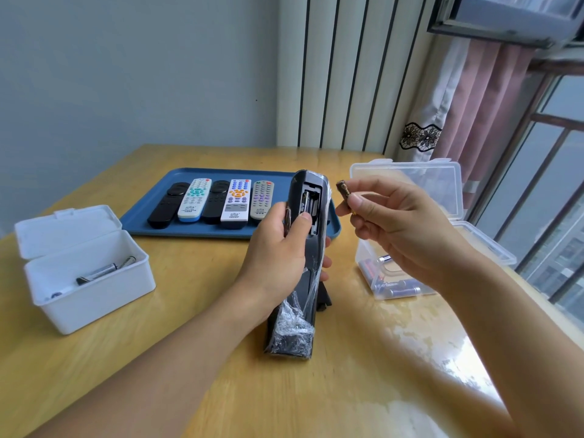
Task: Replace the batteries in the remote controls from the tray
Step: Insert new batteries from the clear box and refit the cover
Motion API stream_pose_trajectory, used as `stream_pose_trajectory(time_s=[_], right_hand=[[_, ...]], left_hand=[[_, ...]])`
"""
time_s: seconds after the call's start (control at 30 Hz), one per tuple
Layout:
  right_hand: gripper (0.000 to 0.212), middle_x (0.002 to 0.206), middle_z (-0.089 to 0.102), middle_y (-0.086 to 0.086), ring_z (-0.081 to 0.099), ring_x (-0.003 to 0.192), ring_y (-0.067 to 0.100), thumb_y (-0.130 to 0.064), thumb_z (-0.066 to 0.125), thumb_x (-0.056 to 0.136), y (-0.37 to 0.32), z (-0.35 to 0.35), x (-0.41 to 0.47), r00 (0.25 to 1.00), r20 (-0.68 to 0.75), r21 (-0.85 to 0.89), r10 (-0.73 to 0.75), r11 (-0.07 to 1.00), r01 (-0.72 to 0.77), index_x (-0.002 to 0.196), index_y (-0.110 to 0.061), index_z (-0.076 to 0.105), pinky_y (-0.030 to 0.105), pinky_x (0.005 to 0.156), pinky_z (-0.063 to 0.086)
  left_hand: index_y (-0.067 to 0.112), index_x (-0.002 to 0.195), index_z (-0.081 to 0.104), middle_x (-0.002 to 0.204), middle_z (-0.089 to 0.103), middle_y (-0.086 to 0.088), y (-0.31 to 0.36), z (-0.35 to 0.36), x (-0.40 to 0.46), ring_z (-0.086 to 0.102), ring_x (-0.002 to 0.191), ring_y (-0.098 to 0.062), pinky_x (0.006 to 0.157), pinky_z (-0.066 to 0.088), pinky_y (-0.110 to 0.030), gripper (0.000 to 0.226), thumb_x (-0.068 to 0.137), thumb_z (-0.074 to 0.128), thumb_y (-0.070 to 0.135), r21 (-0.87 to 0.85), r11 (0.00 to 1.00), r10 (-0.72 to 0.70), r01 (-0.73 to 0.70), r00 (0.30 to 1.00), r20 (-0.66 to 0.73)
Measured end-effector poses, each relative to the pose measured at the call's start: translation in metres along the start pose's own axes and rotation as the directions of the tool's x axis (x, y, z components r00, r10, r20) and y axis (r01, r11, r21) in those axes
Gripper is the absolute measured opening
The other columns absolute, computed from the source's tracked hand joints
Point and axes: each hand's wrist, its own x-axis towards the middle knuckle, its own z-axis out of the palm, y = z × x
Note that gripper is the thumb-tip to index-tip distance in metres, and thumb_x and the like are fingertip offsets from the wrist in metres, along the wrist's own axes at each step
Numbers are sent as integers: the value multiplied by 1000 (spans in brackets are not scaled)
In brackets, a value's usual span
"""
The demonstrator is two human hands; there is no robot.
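Observation:
My left hand grips a black remote wrapped in clear plastic, held upright with its back toward me. Its battery compartment is uncovered and one battery sits inside; my left thumb rests on it. To the right of the remote, my right hand pinches a dark battery between thumb and fingers. Behind lies a blue tray holding several remotes, black, white and grey.
A white lidded box at the left holds a few batteries. A clear plastic box with its lid up at the right holds several batteries. A small black piece lies on the wooden table behind the remote. A window and curtain are at the right.

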Motion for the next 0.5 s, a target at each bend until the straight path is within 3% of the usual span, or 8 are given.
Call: stream_pose_trajectory(time_s=[0.13,0.3,0.43,0.5], right_hand=[[24,72,72,4,59,59,11,-15,73,72,-2,-2,0,998,-47,-104,-37,994,32,95,-7,73,22,61,52],[24,61,70,1,62,53,14,-17,82,63,-4,-2,-2,980,-136,-208,-148,971,118,83,-7,71,22,55,52],[12,64,72,-3,63,58,12,-8,78,79,-3,1,-1,959,-123,-346,-255,917,199,89,-14,77,24,60,55],[19,68,73,-3,65,61,12,-3,72,87,-1,0,0,945,-89,-444,-314,862,245,96,-19,76,27,65,57]], left_hand=[[6,113,56,83,67,-18,2,0,-1,64,63,-30,57,57,-44,33,107,36,31,-120,991,-48,52,998,28],[-3,118,58,79,68,-20,1,1,-2,65,60,-29,54,57,-41,49,106,31,36,-168,981,-85,96,994,75],[0,119,54,95,64,-34,1,4,-3,63,61,-31,53,55,-41,38,107,32,28,-149,986,-56,70,993,100],[1,118,54,98,63,-35,2,3,-4,63,63,-31,53,55,-41,34,107,34,26,-134,989,-48,63,992,114]])
